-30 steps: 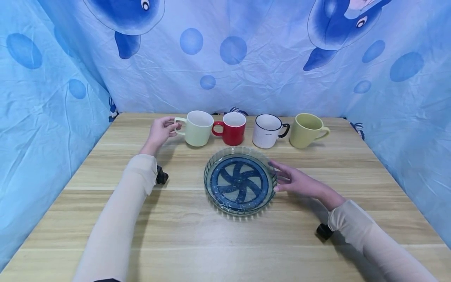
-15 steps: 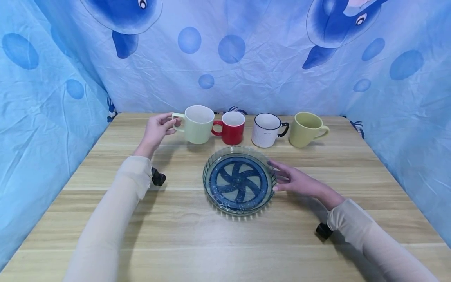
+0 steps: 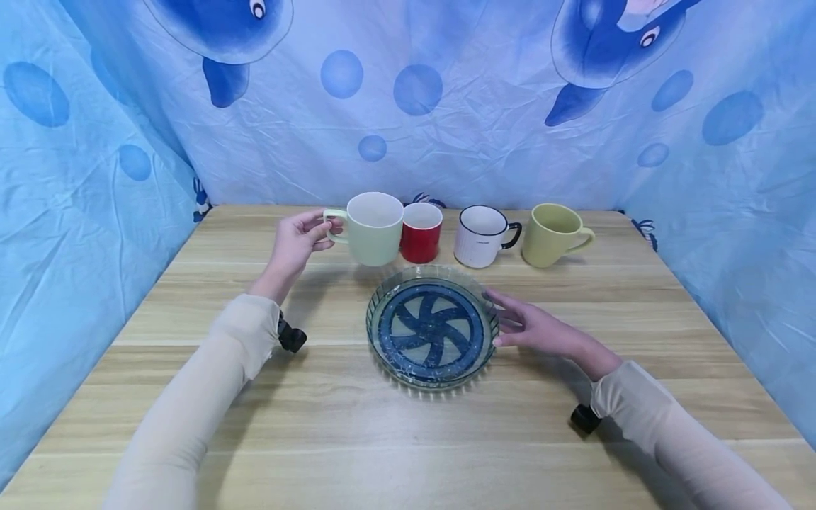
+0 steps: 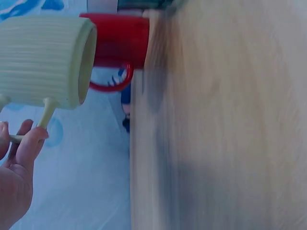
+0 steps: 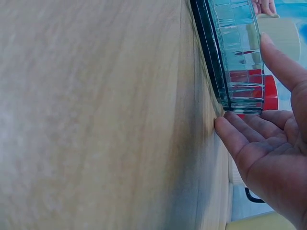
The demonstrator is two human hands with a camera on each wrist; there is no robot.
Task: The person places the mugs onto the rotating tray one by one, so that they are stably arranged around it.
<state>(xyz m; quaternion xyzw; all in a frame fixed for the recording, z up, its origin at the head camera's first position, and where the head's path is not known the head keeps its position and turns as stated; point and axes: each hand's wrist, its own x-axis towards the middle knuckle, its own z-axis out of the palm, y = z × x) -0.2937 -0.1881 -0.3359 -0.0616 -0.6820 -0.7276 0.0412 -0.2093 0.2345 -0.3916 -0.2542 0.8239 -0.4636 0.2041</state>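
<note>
My left hand [image 3: 295, 244] pinches the handle of a pale green mug [image 3: 375, 241], which is held upright above the table at the back left. In the left wrist view thumb and fingers close on that handle, and the ribbed mug wall [image 4: 41, 62] is off the wood. A red mug [image 3: 421, 237] stands behind it, its handle hidden in the head view. At the middle lies a round glass dish [image 3: 431, 331] with a blue swirl base. My right hand [image 3: 542, 329] rests against its right side, fingers extended, the thumb at the rim in the right wrist view.
To the right of the red mug stand a white mug [image 3: 478, 244] with a black rim and handle, then an olive-green mug [image 3: 551, 237]. All sit along the back of the wooden table [image 3: 395, 453]. Blue printed cloth [image 3: 287, 156] hangs behind and at both sides.
The pale green mug has been lifted off the table by my left hand and moved right, now partly covering the red mug. My right hand and the glass dish have stayed put.
</note>
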